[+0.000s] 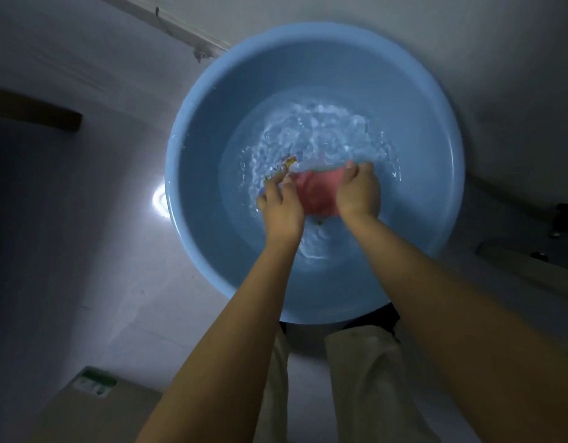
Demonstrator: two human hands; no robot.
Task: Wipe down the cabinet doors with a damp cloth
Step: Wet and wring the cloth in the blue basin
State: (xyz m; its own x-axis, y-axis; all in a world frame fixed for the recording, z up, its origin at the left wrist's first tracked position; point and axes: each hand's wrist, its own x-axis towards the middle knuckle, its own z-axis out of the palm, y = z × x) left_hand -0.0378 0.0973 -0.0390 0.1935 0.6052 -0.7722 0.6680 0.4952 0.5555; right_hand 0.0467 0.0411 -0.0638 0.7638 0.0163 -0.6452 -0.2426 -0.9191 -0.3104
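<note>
A large blue plastic basin (pixel 193 174) stands on the pale tiled floor and holds rippling water. In the water lies a pink cloth (pixel 316 195) with a colourful printed edge at its far left. My left hand (pixel 281 203) grips the cloth's left side with curled fingers. Curled round the cloth's right side is my right hand (pixel 359 193). Both hands are at the water's surface, and part of the cloth is hidden under them. No cabinet door is in view.
My legs in light trousers (pixel 362 378) are just below the basin. A cardboard box (pixel 94 407) sits at the lower left. A dark wooden piece (pixel 36 113) is at the left edge, and dark objects (pixel 564 219) lie at the right.
</note>
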